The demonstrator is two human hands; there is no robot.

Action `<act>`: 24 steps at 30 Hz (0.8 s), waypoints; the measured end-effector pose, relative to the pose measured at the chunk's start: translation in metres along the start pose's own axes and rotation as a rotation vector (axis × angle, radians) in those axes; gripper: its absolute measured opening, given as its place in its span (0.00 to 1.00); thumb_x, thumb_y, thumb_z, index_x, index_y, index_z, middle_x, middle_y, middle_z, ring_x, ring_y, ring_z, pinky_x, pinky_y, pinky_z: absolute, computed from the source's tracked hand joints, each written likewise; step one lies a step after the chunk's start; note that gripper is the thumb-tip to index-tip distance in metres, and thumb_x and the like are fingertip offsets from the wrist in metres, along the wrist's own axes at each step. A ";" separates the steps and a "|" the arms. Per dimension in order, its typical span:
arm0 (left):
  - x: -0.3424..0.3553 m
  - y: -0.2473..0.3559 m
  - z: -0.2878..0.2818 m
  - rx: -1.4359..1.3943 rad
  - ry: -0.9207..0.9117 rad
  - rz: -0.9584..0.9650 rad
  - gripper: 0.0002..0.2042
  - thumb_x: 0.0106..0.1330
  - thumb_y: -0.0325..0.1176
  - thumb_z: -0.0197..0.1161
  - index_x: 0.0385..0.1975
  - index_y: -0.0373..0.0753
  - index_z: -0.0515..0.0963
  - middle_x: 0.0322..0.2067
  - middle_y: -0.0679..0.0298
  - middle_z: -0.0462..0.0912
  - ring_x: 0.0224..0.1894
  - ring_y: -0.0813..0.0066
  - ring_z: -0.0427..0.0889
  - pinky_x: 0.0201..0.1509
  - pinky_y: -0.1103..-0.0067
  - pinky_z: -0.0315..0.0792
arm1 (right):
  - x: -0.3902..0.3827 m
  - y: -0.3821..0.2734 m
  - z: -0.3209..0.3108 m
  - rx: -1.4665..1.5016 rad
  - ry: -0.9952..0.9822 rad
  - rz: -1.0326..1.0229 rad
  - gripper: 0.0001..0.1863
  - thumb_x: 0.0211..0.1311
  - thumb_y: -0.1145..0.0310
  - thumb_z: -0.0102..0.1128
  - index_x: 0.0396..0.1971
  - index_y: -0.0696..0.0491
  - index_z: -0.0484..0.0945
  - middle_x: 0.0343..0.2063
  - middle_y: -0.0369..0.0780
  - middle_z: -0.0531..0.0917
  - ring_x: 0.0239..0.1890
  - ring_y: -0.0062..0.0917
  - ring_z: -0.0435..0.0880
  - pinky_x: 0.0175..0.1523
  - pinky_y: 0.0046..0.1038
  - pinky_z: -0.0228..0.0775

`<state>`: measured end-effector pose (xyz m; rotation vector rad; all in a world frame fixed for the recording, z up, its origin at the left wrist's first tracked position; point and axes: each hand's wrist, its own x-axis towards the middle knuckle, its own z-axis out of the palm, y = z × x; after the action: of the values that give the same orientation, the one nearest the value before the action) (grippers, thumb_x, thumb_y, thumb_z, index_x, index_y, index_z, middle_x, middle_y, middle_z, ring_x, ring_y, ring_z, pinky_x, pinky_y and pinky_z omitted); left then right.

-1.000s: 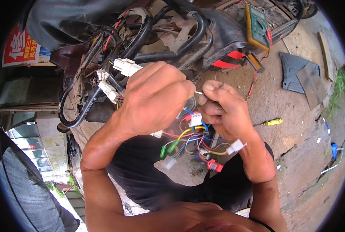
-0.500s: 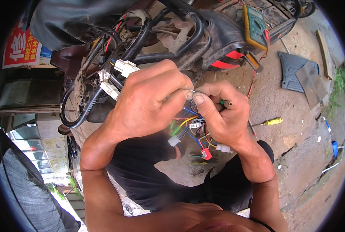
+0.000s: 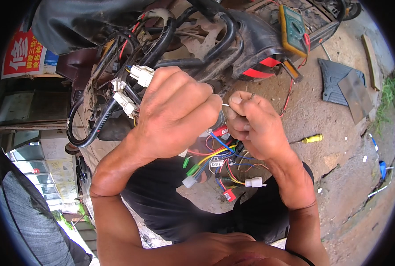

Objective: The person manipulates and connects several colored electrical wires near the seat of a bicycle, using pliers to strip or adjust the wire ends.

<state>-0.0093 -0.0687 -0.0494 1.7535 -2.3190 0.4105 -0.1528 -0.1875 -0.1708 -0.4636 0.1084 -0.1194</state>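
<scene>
My left hand (image 3: pixel 177 111) and right hand (image 3: pixel 255 126) are both pinched on a thin white wire (image 3: pixel 225 105), stretched between their fingertips at mid-view. Below them hangs a bundle of coloured wires (image 3: pixel 227 150) with a white connector (image 3: pixel 253 181), a red connector (image 3: pixel 229 195) and green sleeved ends (image 3: pixel 193 168). Left of my left hand, white plugs (image 3: pixel 124 104) hang among black cables (image 3: pixel 104 119) on the vehicle frame. My left fingers hide part of the upper plug (image 3: pixel 140 75).
The vehicle's dark body (image 3: pixel 255 35) spans the top, with a yellow-cased multimeter (image 3: pixel 293 31) and red leads on it. A yellow-handled screwdriver (image 3: pixel 312 138) lies right of my right hand. Grey panels (image 3: pixel 339 84) and a wooden strip (image 3: pixel 371 62) lie on the ground at right.
My hands came together about half a second ago and have drawn slightly apart again, exposing the white wire. The connectors below them have shifted and swung.
</scene>
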 end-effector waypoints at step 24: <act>0.009 -0.008 -0.015 -0.005 -0.152 -0.094 0.12 0.50 0.20 0.74 0.35 0.34 0.83 0.33 0.60 0.80 0.37 0.57 0.79 0.42 0.67 0.72 | 0.008 0.000 -0.010 -0.075 0.031 -0.058 0.12 0.73 0.63 0.62 0.31 0.53 0.76 0.21 0.26 0.70 0.22 0.09 0.61 0.27 0.19 0.53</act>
<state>-0.0044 -0.0734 -0.0314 1.9453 -2.3218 0.2645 -0.1463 -0.1930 -0.1808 -0.5399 0.1301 -0.1796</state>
